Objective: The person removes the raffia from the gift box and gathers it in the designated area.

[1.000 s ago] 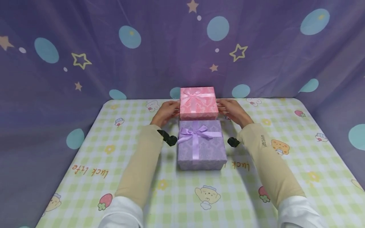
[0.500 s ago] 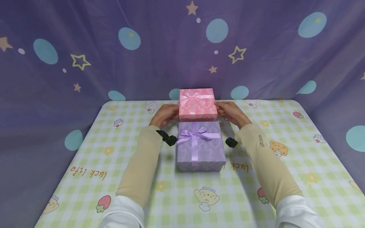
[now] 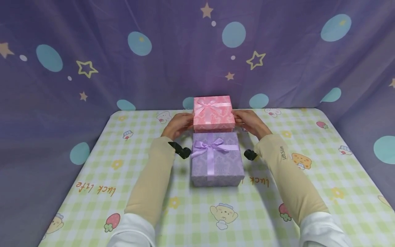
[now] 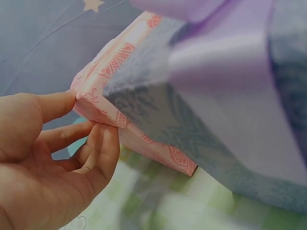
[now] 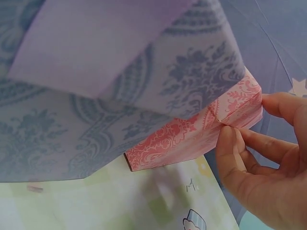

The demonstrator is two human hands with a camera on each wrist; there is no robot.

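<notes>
At the back of the table stands a pink gift box (image 3: 214, 115) with a pink ribbon bow on its lid. My left hand (image 3: 179, 124) holds the left side of that lid (image 4: 103, 103), thumb against its side and fingertips at its lower edge. On the opposite side, my right hand (image 3: 251, 121) grips the lid with thumb and fingers in the same way. A strip of the pink base (image 4: 158, 153) shows below the lid. Directly in front of it sits a larger purple gift box (image 3: 217, 159) with a lilac bow, touched by neither hand.
A green-and-white checked tablecloth (image 3: 123, 178) with printed cartoons covers the table. Purple curtains (image 3: 185, 61) with stars and balloons hang right behind the pink box and along both sides. Black wrist camera mounts (image 3: 184, 152) sit close to the purple box's sides.
My right hand has closed in against the pink lid's side. The lid has risen slightly, baring a thin strip of the base. The purple box stays put; the head view has tilted a little.
</notes>
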